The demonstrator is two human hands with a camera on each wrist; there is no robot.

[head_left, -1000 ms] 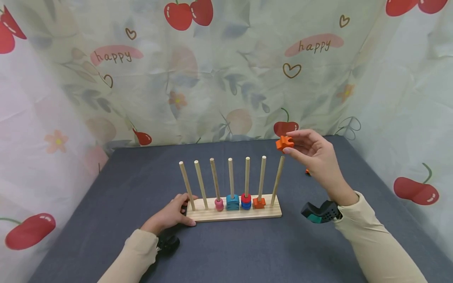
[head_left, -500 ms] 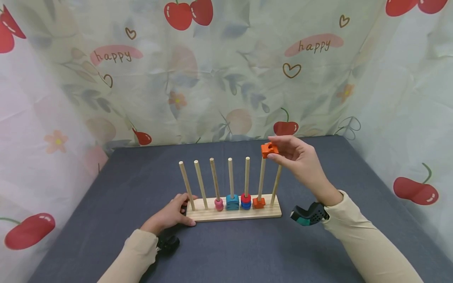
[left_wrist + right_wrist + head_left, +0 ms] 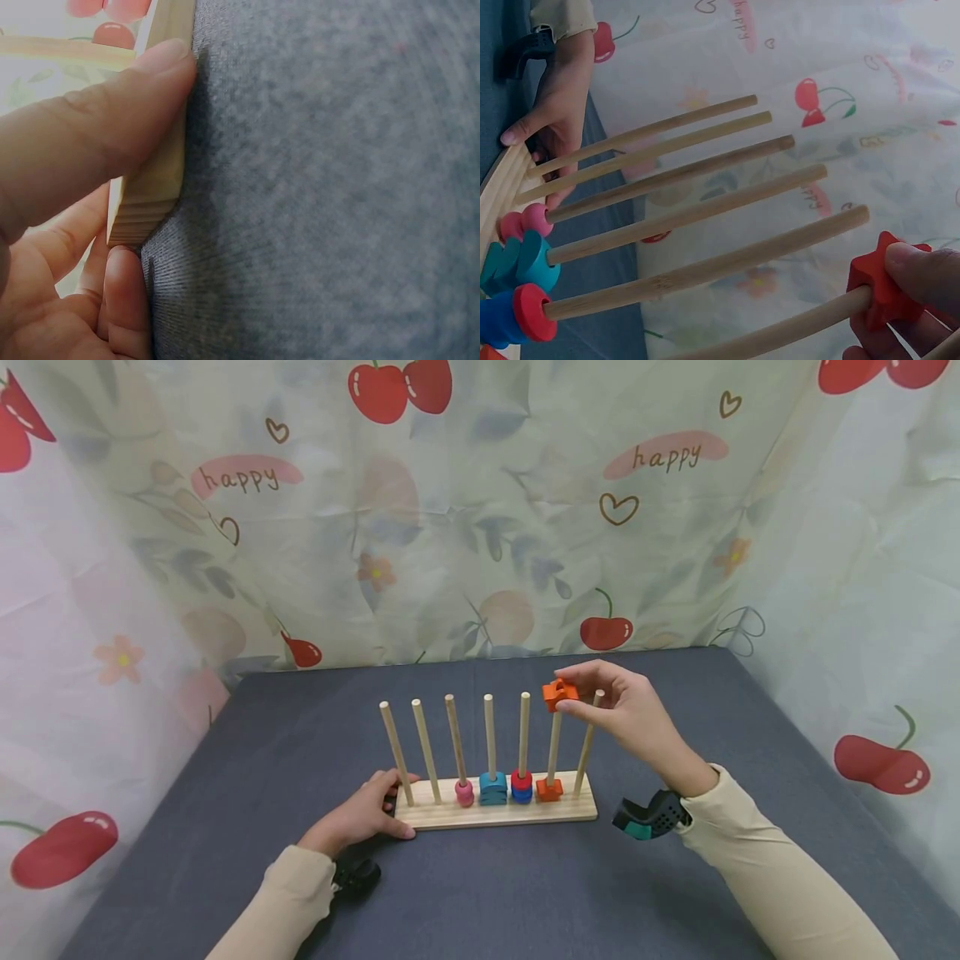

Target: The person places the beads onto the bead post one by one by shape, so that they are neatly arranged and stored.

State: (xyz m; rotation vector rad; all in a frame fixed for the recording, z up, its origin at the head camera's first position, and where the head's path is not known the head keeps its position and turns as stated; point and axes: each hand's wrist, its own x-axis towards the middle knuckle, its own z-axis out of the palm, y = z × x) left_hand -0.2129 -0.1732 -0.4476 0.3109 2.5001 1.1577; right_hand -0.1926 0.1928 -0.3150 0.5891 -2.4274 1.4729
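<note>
An orange star-shaped bead [image 3: 560, 694] is pinched between the thumb and fingers of my right hand [image 3: 633, 714]. It sits around the top of the sixth peg [image 3: 810, 326], counted from the left. An orange bead [image 3: 550, 790] lies at the foot of that peg. My left hand [image 3: 363, 814] grips the left end of the wooden base [image 3: 487, 815], its thumb along the front edge [image 3: 161, 142]. On other pegs rest pink beads [image 3: 464, 793], teal beads [image 3: 492, 789], and a red bead [image 3: 534, 311] over blue [image 3: 522, 795].
The pegboard stands on a dark grey cloth-covered table [image 3: 480, 893]. Its two leftmost pegs [image 3: 426, 752] and the rightmost peg [image 3: 587, 747] carry no beads. A patterned curtain [image 3: 465, 527] hangs behind and at both sides.
My right hand has moved left and down, bringing the orange star bead from beside the rightmost peg onto the sixth peg's top. The left hand has stayed in place.
</note>
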